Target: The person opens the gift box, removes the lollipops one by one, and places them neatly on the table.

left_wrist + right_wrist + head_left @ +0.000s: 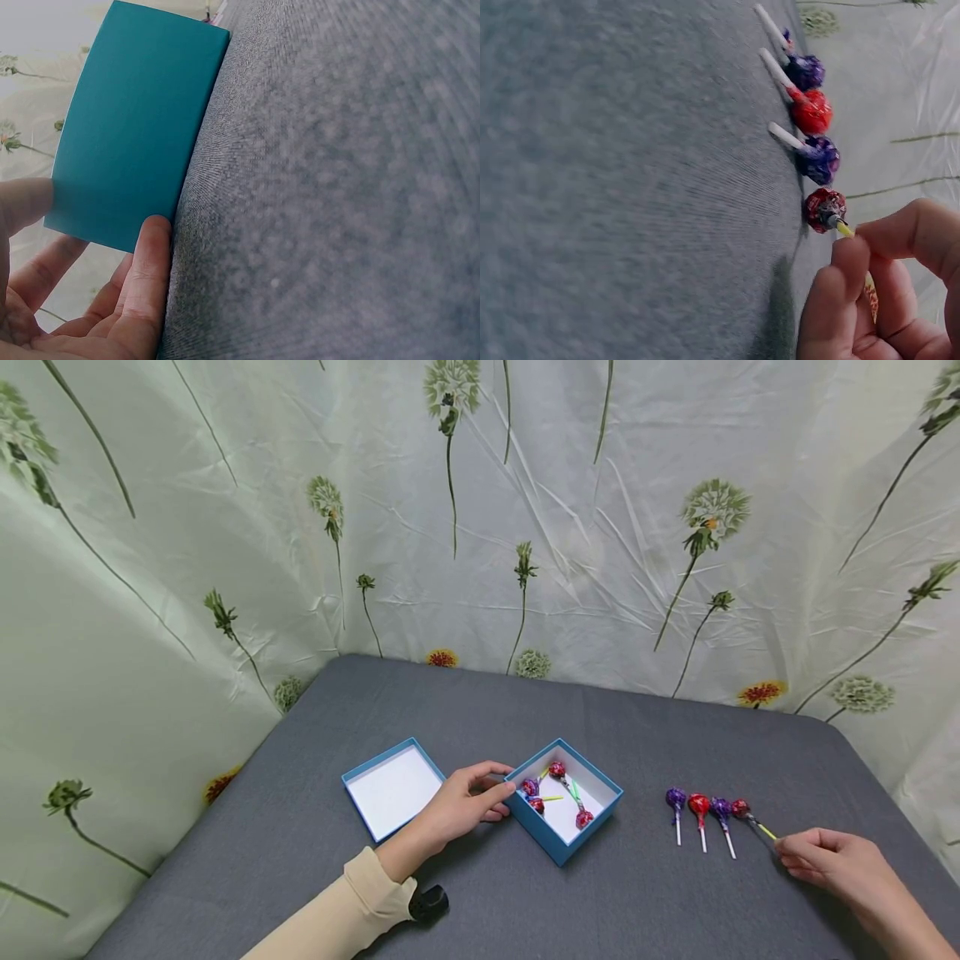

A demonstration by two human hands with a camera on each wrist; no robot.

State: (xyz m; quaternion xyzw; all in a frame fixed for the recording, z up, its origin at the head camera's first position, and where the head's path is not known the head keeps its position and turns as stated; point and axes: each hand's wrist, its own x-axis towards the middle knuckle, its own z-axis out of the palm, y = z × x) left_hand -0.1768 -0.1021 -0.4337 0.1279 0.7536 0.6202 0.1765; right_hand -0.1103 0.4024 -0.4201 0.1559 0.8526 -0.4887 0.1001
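Our right hand (836,864) pinches the stick (767,832), likely the best hold on this light-looking lollipop (741,809); our left hand (467,802), fingers apart, touches the box (542,835) corner.

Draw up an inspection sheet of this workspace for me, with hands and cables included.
Surface: grey table, fabric-like texture.
Job's things: open blue box with several lollipops inside; shallow blue-rimmed lid or tray left of it; three white-stick lollipops to the right.
Clutter: nothing seen.
Left hand: touches the box's left corner.
Right hand: pinches the yellow stick of a dark red lollipop.
Cables: nothing seen.
Surroundings: flower-printed fabric behind the table.
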